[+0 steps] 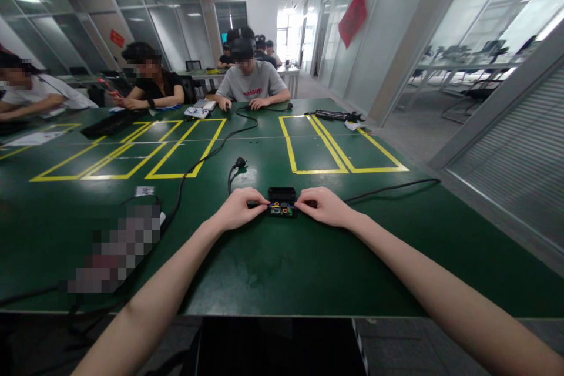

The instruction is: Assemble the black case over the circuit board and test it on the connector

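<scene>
A small black box lies on the green table, and a circuit board with coloured parts shows at its near side. My left hand pinches the board's left end with curled fingers. My right hand pinches the right end the same way. Black cables run out from under both hands: one to a plug just behind, one off to the right.
Yellow tape rectangles mark the table's far half. A long black cable crosses toward a person in grey seated opposite. Other people sit at the far left. A blurred patch lies at my left. Black tools rest far right.
</scene>
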`<state>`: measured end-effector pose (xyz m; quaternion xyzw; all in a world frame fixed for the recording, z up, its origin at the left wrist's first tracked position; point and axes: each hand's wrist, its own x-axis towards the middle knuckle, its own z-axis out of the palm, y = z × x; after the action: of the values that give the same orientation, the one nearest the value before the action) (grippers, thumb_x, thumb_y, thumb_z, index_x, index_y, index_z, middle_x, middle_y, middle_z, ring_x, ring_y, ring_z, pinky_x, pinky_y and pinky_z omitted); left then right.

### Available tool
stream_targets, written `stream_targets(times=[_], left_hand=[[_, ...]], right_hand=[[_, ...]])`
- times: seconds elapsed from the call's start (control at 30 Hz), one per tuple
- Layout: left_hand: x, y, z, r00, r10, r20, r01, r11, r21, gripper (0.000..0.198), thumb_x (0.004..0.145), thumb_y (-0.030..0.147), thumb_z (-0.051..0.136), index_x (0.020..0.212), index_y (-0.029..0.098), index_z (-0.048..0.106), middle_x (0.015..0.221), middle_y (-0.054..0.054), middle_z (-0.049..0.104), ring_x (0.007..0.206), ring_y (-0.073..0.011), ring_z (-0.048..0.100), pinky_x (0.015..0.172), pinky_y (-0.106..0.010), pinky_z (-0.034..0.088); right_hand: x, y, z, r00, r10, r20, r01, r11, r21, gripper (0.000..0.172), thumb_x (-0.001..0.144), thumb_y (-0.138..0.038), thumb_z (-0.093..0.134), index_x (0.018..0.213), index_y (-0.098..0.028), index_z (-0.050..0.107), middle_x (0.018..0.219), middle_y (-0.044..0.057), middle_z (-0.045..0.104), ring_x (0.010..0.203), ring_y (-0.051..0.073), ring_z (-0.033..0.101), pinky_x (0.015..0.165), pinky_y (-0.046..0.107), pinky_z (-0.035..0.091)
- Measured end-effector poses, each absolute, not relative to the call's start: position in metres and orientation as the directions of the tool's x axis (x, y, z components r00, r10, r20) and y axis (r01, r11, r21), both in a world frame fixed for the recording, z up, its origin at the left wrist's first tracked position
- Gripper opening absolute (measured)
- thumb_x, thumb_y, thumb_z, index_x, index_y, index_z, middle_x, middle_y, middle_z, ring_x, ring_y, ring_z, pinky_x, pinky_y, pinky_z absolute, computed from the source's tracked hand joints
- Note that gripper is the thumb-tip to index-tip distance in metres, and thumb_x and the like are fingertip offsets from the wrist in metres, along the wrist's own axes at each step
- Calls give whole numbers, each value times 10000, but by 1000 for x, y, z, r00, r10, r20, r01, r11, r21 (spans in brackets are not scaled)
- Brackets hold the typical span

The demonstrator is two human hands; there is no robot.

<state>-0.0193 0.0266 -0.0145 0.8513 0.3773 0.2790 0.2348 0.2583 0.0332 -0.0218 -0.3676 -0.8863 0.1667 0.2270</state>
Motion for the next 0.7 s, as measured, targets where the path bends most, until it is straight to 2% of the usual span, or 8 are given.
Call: stream_targets(times=[0.4,0.53,0.7], left_hand=[[-19,28,-14,605,755,254,553,-628,547,159,903,164,602,902,173,760,942,-69,749,880,-189,673,830,-303,512],[-18,28,-13,604,753,259,546,-629,553,168,885,139,590,883,172,754,906,-58,735,837,-178,663,819,-299,513],[-18,25,-13,613,744,265,553,-644,528,169,892,141,573,862,174,735,959,-62,713,859,-180,664,822,-294,517]], right_hand=[[248,23,-25,-542,783,305,734,618,-281,261,972,-274,570,749,-202,685,788,60,699,751,193,647,654,287,390],[248,23,-24,-565,782,263,733,623,-275,278,972,-268,575,710,-204,640,747,44,670,697,182,622,628,290,363],[247,26,-26,-555,775,301,728,628,-274,246,973,-265,564,745,-210,639,784,48,659,766,190,613,675,293,400]])
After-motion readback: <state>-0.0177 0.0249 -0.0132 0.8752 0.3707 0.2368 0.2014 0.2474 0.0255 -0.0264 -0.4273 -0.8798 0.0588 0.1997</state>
